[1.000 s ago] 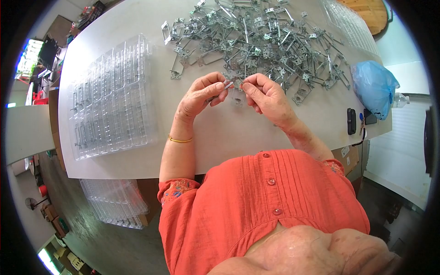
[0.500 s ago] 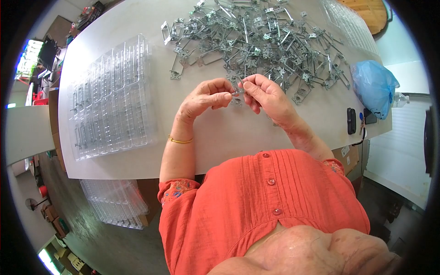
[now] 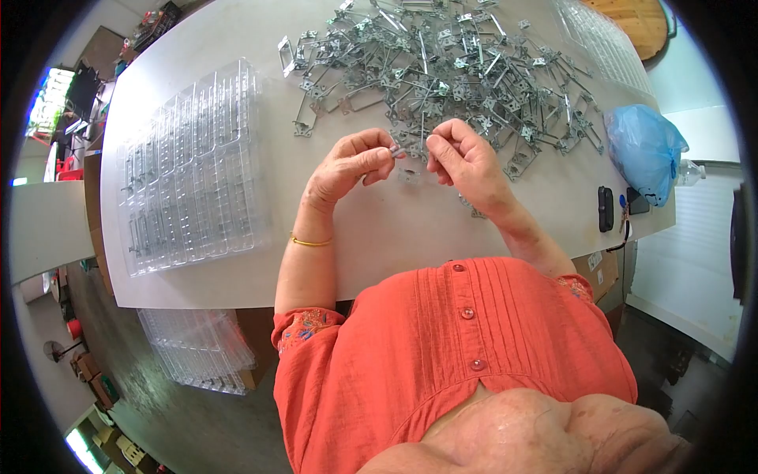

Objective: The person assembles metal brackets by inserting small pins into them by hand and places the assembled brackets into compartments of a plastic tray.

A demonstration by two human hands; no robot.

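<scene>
Head cam: L hand pinching a small metal pc, big heap of loose pcs just beyond.
L hand (image 3: 355,166) has thumb + index closed on the small metal pc (image 3: 398,150), held above the table (image 3: 379,245); R hand (image 3: 472,170) is curled, thumb near index, but can't tell from where I stand if anything's in it. Hands near each other, not touching. Progress, approx.: clear tray (image 3: 251,158) at L has metal pcs in its slots, count n/a; most parts I see are loose in the heap (image 3: 450,75), so I'd judge lots unsorted. Blue bag (image 3: 643,150) sits at R. Text: cardboard box (image 3: 598,272) under the table, R side, has white label(s), too small to read; no brands legible.
</scene>
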